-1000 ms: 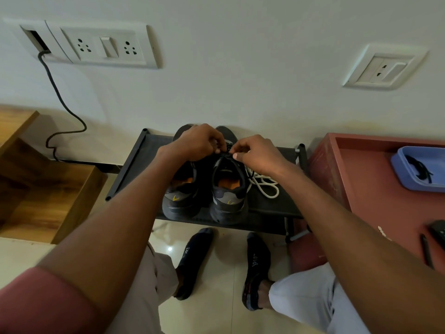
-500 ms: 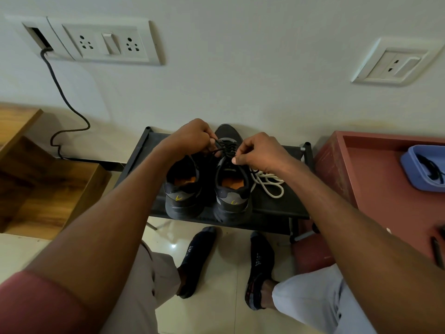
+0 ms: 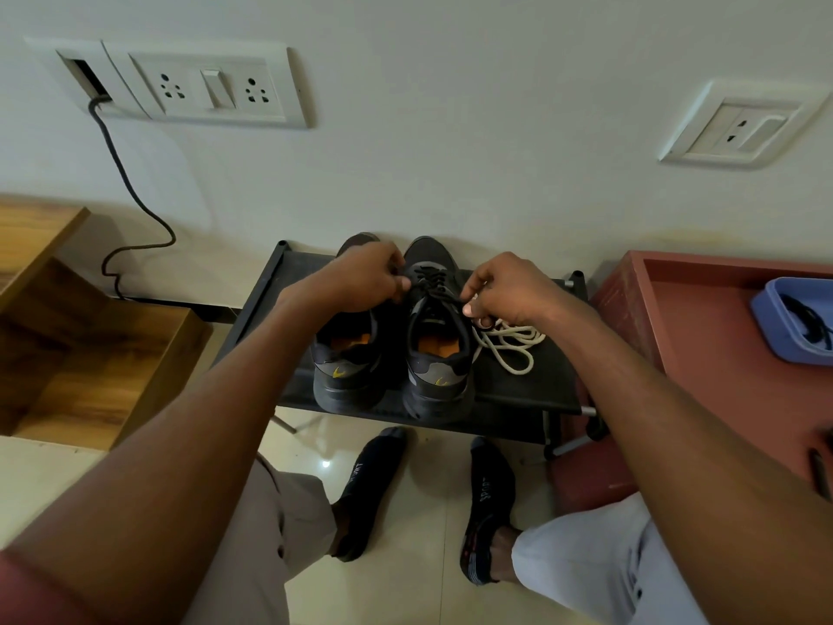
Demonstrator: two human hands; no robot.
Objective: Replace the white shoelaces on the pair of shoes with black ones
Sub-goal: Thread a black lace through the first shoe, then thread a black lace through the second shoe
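Observation:
Two dark grey shoes stand side by side on a black rack point(image 3: 518, 390), heels toward me. The right shoe point(image 3: 437, 354) carries a black lace point(image 3: 428, 281) threaded across its top. My left hand point(image 3: 360, 281) pinches one end of that lace at the shoe's left side, over the left shoe point(image 3: 347, 363). My right hand point(image 3: 509, 290) pinches the other end at the shoe's right side. A loose white lace point(image 3: 509, 340) lies in a heap on the rack just right of the right shoe, partly under my right hand.
A wooden shelf unit point(image 3: 85, 345) stands at the left, a red table point(image 3: 721, 354) at the right with a blue tray point(image 3: 798, 322) holding a black lace. A black cable point(image 3: 135, 209) hangs down the wall. My socked feet point(image 3: 374, 484) rest on the tiled floor below the rack.
Both hands have drawn apart sideways, pulling the black lace ends outward, so the laced top of the right shoe shows between them.

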